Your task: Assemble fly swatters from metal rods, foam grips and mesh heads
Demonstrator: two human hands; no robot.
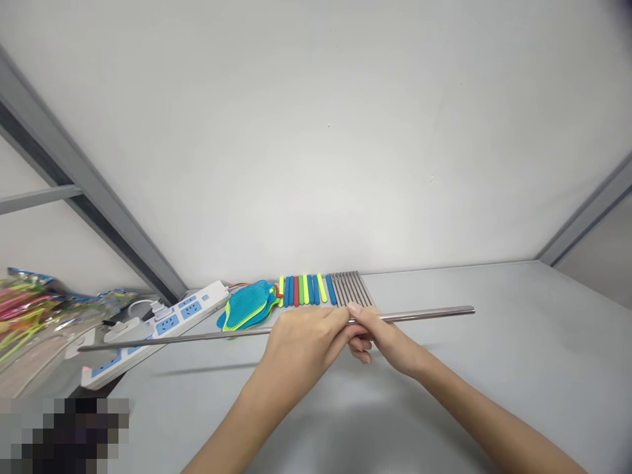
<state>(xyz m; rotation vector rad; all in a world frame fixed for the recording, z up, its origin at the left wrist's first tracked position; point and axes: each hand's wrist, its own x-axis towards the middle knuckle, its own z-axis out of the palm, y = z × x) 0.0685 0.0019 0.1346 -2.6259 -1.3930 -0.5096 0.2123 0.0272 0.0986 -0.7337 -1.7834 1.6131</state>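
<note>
Where the two bare hands meet above the grey table, I see a long metal rod held crosswise over the near part of the surface, its right end a little farther off than its left. The person's left hand is wrapped around it, fingers closed on the metal, though most of the fingertips are out of my sight. The right hand touches the left and is closed on the rod too, its lower fingers curled beneath; how firmly they press, I cannot tell. The rod's left end hangs over a white power strip with plugs in it, and glossy plastic packets are heaped at the far left. Behind the hands, near the wall, lie some blue mesh pieces edged in yellow, then to their right a row of coloured sticks in blue, yellow, red and green, and beside those a set of short metal rods laid side by side.
</note>
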